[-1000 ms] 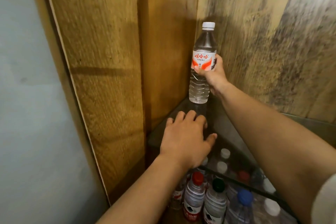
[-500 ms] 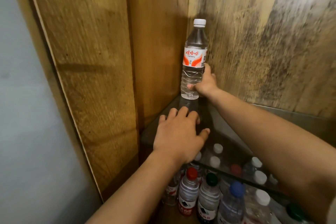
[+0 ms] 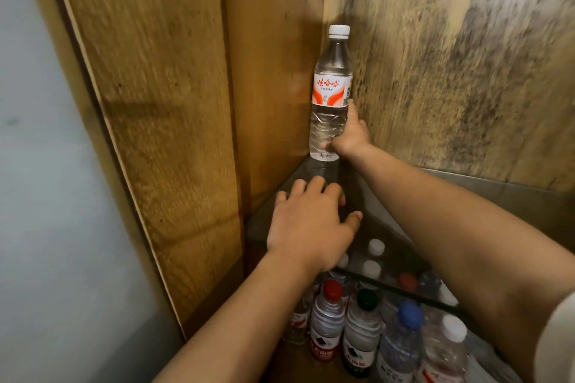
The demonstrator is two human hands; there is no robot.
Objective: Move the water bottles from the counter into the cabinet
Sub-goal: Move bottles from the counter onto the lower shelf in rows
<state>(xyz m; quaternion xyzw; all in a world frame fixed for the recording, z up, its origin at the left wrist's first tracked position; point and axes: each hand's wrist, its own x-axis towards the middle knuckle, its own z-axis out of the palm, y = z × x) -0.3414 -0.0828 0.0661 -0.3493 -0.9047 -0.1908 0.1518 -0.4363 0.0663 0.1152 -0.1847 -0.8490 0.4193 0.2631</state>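
A clear water bottle (image 3: 329,96) with a white cap and an orange-and-white label stands upright in the far corner of a glass shelf (image 3: 389,211) inside the wooden cabinet. My right hand (image 3: 350,137) grips its lower part, thumb in front and fingers behind. Flat on the shelf's near left part lies my left hand (image 3: 308,227), fingers spread, holding nothing. Below the glass stand several other bottles, among them one with a red cap (image 3: 328,317), one with a dark green cap (image 3: 362,329) and one with a blue cap (image 3: 404,339).
Wooden cabinet walls close in on the left (image 3: 155,102) and on the back right (image 3: 451,56). A pale wall (image 3: 40,196) runs along the far left. The glass shelf's front edge (image 3: 395,289) crosses above the lower bottles.
My right hand lowered the bottle into the corner until its base met the glass, and slid down from the label to the lower body. The left hand stayed on the shelf.
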